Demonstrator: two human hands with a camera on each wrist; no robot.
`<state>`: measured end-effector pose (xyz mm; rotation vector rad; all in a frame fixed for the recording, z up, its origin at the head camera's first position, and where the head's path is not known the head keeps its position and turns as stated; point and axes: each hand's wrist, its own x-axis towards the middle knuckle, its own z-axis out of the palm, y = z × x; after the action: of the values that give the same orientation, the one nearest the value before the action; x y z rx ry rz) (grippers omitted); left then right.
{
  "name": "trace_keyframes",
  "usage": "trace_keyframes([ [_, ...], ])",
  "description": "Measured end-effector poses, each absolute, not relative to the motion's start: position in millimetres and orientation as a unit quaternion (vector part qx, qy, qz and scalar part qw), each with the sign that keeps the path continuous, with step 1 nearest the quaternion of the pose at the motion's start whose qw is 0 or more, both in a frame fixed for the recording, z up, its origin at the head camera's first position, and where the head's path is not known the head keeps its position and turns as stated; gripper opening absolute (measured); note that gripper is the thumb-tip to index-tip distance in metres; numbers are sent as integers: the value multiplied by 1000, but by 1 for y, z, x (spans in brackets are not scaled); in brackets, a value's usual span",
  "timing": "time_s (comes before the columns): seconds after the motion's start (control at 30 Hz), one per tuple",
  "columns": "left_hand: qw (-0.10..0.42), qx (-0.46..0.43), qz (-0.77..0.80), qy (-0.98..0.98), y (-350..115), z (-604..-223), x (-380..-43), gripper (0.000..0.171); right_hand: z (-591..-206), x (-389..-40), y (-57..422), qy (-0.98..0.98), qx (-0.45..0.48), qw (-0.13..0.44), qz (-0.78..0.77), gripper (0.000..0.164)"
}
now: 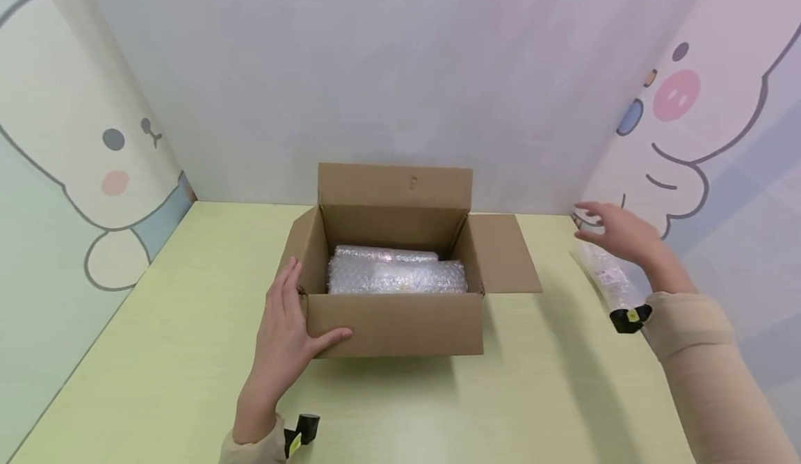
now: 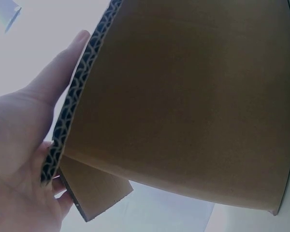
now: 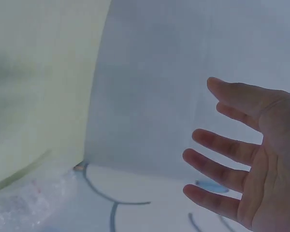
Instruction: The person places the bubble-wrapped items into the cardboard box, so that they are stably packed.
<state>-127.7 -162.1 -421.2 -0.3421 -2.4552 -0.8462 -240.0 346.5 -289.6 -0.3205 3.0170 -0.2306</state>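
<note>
A cardboard box stands with its top flaps spread. Inside it lie bubble-wrapped packages, one behind another. My left hand rests on the box's front left corner, the thumb over the front flap and the fingers extended along the left flap. In the left wrist view the thumb lies along the flap's corrugated edge, and part of the fingers is hidden behind cardboard. My right hand is raised at the right, fingers spread and holding nothing. Overlapped by it in the head view is another bubble-wrapped package near the table's right edge.
The pale yellow-green table meets a grey panel at the back. Side walls with cartoon animals flank it. The box's right flap juts out over the table.
</note>
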Motion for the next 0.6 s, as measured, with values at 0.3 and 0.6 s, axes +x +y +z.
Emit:
trace_keyframes([
  [0.3,253,-125,-308,-909,-162,-421,-128,125,-352,-243,419,995,-38,85,-35,68],
  [0.6,253,-125,-306,-909,-162,-419,-128,125,-393,-230,446,997,18,42,-55,71],
])
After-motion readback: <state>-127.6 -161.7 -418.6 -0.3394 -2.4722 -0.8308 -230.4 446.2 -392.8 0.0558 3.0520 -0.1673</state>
